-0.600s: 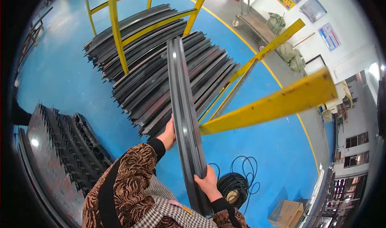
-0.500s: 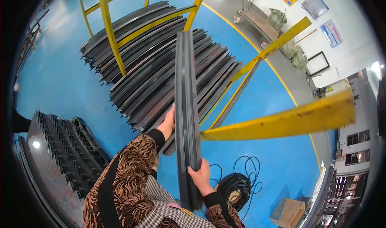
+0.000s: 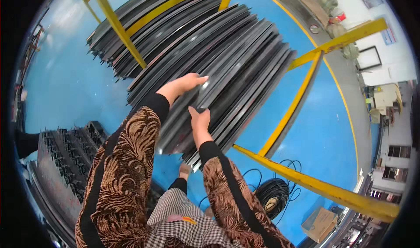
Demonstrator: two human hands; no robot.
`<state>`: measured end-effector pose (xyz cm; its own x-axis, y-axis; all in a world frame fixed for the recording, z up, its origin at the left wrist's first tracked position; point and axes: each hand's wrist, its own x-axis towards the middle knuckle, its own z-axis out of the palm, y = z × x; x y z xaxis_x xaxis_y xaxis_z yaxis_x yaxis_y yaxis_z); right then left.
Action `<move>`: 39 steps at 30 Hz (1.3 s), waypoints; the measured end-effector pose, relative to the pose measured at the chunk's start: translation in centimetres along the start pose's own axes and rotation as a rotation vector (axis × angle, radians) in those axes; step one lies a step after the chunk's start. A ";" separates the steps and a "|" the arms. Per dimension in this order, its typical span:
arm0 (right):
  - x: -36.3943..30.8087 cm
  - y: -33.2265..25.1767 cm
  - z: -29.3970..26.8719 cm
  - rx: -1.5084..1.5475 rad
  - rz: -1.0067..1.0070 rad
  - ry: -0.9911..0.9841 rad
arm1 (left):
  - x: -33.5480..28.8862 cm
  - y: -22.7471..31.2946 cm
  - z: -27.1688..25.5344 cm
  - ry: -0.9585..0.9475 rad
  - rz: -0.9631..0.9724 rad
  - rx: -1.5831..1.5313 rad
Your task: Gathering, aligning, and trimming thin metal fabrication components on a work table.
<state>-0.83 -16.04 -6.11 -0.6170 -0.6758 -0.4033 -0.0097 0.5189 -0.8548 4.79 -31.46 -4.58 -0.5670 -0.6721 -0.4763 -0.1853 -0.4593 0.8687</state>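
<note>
- Bar [image 3: 180, 124]: lined up over the pile [image 3: 245, 69], between the left hand [image 3: 186, 83] and right hand [image 3: 201, 120].
- Its sides seem touched by both, likely for steadiness; whether the hands are closed cannot be told.
- The pile is laid parallel, probably for tight stacking, and flanked by a yellow frame [image 3: 323, 189].
- Dark grey, long, ridged and glossy, the bar is blurred near the hands.

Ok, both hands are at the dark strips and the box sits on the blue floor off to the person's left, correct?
Not quite: in the head view the box sits off to the person's right. The rest stands: blue floor, left hand and right hand at the dark strips.
</note>
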 end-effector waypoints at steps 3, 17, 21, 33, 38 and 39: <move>0.8 0.5 1.1 -0.169 0.047 -0.215 | -3.7 -3.5 -5.6 0.257 0.127 0.118; -17.7 20.0 -20.4 -0.551 0.309 -0.919 | -19.3 -22.3 -4.7 1.144 -0.048 -0.641; -19.7 22.0 -24.5 -0.716 0.244 -0.796 | -18.2 -23.6 -3.6 1.172 -0.095 -0.741; -20.4 21.9 -26.8 -0.781 0.262 -0.741 | -17.7 -22.0 -6.2 1.068 -0.362 -0.195; -20.1 23.3 -27.1 -0.753 0.239 -0.736 | -17.8 -21.3 -6.2 1.060 -0.462 -0.007; -20.0 23.8 -27.0 -0.760 0.236 -0.748 | -18.3 -21.3 -6.3 1.064 -0.485 0.033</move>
<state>-9.98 23.99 -9.51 -0.0352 -0.5311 -0.8466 -0.5958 0.6913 -0.4088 24.16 -13.03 -15.25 0.5243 -0.5851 -0.6187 -0.2273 -0.7964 0.5605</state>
